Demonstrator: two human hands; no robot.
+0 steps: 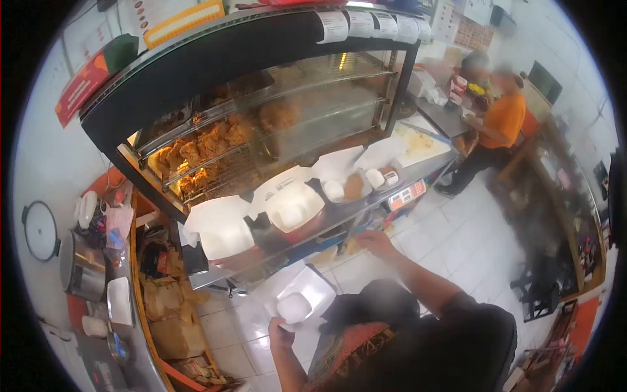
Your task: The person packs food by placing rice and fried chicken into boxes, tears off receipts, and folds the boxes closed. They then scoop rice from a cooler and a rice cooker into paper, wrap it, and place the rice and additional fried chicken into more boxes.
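Note:
My left hand grips the near edge of an open white takeout box in front of my body. A round white mound, which looks like rice, sits in this box. My right hand is stretched forward by the counter's front edge, its fingers curled; whatever they may hold is too blurred to make out. Along the counter above my hands stand several open boxes. The leftmost box shows a bare white inside, and a middle box holds a white mound. Farther right, a brown piece lies beside another white mound.
Behind the boxes rises a glass display case with fried pieces on its racks. A scale sits at the counter front. A person in an orange shirt stands at the back right. Left are shelves and a pot.

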